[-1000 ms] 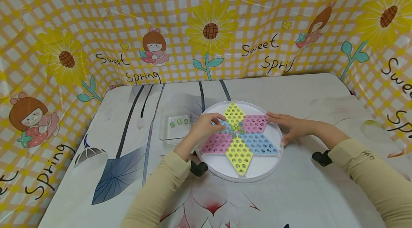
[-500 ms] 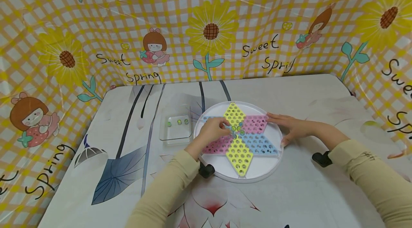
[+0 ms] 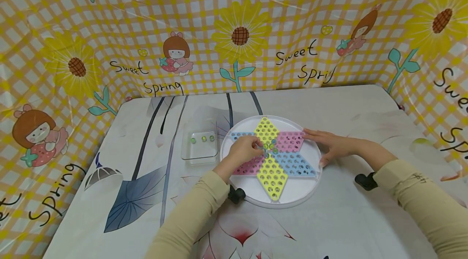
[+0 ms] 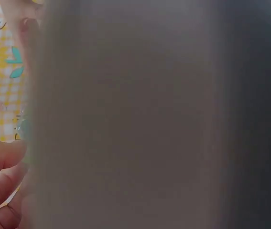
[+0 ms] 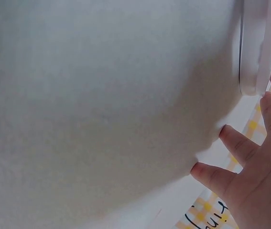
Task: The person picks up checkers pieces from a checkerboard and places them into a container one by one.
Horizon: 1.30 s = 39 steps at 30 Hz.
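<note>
Though probably light and hard, likely to prove slippery and quick to roll, so best to pinch the small marbles (image 3: 275, 151) around their sides with thumb and fingertip. Gathered at the middle of the round board (image 3: 252, 190), with three more in the clear tray (image 3: 199, 154) just to its left. Glossy, see-through, green and bluish. Seemingly stiff plastic for the board, best steadied by the rim: white, with a holed star in yellow, pink and blue. Bent, bunched fingers on the left hand (image 3: 244, 149), by the cluster; cannot tell whether around a marble. Spread, nearly straight fingers on the right hand (image 3: 338, 145), against the rim, gripping nothing.
</note>
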Available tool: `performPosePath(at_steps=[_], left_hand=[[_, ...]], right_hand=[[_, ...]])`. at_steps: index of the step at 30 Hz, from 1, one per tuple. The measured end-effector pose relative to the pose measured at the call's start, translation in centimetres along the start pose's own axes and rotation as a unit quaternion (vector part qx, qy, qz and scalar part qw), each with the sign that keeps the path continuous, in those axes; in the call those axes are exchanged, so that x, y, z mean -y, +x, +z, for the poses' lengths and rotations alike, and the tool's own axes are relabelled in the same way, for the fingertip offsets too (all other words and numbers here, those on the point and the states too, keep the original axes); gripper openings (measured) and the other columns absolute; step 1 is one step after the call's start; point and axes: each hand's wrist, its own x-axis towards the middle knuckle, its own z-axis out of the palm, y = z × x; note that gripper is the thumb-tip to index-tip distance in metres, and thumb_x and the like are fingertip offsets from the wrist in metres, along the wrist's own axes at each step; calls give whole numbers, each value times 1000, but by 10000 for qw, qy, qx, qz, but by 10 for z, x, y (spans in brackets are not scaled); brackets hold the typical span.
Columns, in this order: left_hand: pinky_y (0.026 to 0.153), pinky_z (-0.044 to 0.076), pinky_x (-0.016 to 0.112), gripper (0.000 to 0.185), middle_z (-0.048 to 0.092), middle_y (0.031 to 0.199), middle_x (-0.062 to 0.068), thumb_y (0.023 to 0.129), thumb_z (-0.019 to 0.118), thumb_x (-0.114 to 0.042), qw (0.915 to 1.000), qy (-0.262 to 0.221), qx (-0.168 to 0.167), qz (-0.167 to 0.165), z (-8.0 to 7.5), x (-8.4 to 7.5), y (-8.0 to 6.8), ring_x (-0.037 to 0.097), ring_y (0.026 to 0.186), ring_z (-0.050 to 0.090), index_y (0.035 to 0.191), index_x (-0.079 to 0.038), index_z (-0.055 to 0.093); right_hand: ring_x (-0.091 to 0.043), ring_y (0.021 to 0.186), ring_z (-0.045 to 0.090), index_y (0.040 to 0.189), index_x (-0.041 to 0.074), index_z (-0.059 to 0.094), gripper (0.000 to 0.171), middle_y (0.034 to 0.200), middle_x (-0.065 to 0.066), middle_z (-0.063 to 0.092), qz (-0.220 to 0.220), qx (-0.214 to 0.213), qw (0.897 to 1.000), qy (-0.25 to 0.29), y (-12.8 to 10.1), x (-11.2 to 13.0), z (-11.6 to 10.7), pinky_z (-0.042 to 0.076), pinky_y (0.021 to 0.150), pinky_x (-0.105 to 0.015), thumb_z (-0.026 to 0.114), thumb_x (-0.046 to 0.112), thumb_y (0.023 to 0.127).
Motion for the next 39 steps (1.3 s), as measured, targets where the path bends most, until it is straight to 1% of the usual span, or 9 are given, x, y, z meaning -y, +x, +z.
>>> performPosePath(at_steps=[4, 8, 19, 29, 39], left_hand=[[56, 35, 19, 17, 57, 77, -7, 81, 69, -29, 9999, 124, -12, -67, 1, -1, 0, 6, 65, 47, 93, -17, 67], [57, 35, 19, 17, 58, 77, -8, 80, 70, -28, 9998, 178, -11, -122, 2, -1, 0, 5, 66, 48, 93, -16, 67], [56, 35, 19, 15, 57, 77, -9, 80, 70, -28, 9997, 219, 7, -95, 2, -2, 0, 4, 65, 47, 89, -17, 66], [54, 34, 18, 14, 56, 75, -8, 81, 70, -27, 10000, 58, 29, -35, 1, -1, -1, 5, 63, 46, 89, -15, 66], [58, 37, 18, 15, 58, 76, -7, 79, 71, -25, 9995, -320, -22, -31, 0, 2, -1, 6, 67, 48, 87, -15, 66]], right_hand=[[-51, 133, 4, 142, 1, 27, 98, 149, -25, 6, -10, -4, 10000, 11, 0, 0, 0, 9, 99, -68, 77, 38, 66], [-51, 133, 4, 142, 1, 27, 98, 149, -25, 6, -1, -9, 10000, 37, 0, 0, 0, 10, 99, -68, 77, 38, 66], [-50, 133, 3, 142, 3, 27, 98, 150, -24, 6, 74, -9, 10000, 55, -1, 1, 1, 9, 99, -68, 77, 38, 66], [-50, 132, 4, 142, 4, 27, 98, 150, -23, 7, 81, -20, 9999, 78, 0, 3, 0, 9, 98, -69, 77, 38, 65], [-51, 132, 3, 142, 2, 27, 99, 150, -24, 6, 62, -26, 9999, 93, -1, 2, 1, 8, 98, -69, 77, 38, 65]])
